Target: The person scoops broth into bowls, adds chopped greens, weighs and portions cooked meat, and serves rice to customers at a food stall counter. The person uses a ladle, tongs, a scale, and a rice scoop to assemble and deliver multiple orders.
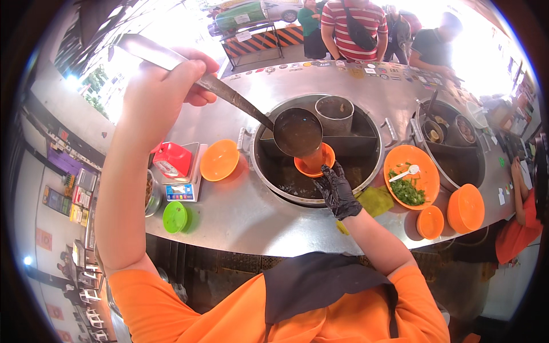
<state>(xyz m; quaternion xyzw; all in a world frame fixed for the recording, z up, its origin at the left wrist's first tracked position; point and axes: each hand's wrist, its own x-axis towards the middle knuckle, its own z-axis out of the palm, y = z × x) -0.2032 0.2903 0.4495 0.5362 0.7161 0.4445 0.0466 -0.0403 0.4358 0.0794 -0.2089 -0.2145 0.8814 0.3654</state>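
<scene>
My bare left hand (163, 86) is raised and wrapped round the long metal handle of a ladle (298, 131). The ladle's round cup is tilted above a small orange bowl (327, 153), and brownish liquid runs from its lip into that bowl. In a black glove, my right hand (338, 193) grips the bowl's near right edge and keeps it over a large round metal pot (255, 160). Dark broth fills the pot, which a divider splits into sections. A metal cylinder (334, 108) stands in its far part.
Left of the pot are an orange bowl (220, 160), a green bowl (175, 217) and a scale (186, 186) bearing a red container (172, 160). To the right, chopped greens and a white spoon lie in an orange bowl (432, 171), beside a second pot (457, 180). People stand beyond the counter (240, 228).
</scene>
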